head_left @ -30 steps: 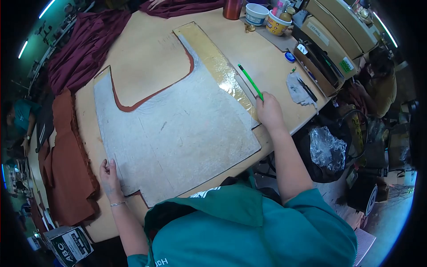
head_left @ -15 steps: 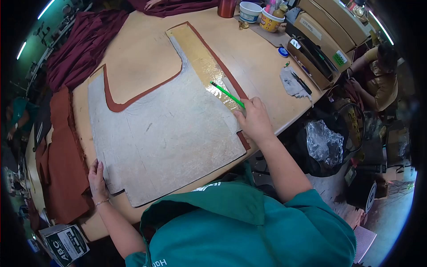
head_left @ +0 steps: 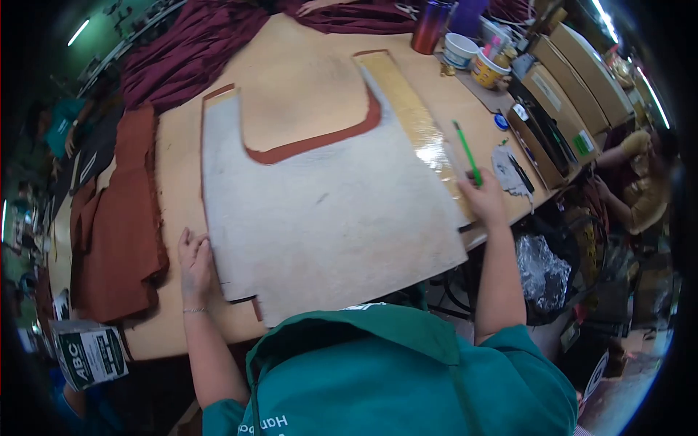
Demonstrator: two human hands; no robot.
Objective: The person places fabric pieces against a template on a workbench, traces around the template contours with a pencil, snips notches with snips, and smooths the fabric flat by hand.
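A large grey pattern template (head_left: 313, 203) with a U-shaped cutout and a strip of shiny yellow tape (head_left: 414, 109) lies on reddish-brown fabric (head_left: 320, 147). That fabric shows along the cutout, at the upper left tip and down the left side. At the template's left edge is my left hand (head_left: 196, 269), touching it, with fingers stretched upward and holding nothing that I can see. My right hand (head_left: 486, 202) grips a green pencil (head_left: 467, 151) near its lower end, tip pointing up and away. The same hand rests at the template's right edge.
Another reddish-brown fabric piece (head_left: 120, 225) lies at left, with maroon cloth (head_left: 189, 58) behind. Cups (head_left: 460, 49), a tumbler (head_left: 430, 29), cardboard boxes (head_left: 560, 91) and a grey rag (head_left: 509, 167) occupy the right side. A co-worker (head_left: 640, 182) sits beyond the table edge.
The template has turned and shifted right over the fabric; the brown border on its right is covered and one shows at left. The pencil now points more upright. The camera view has swung.
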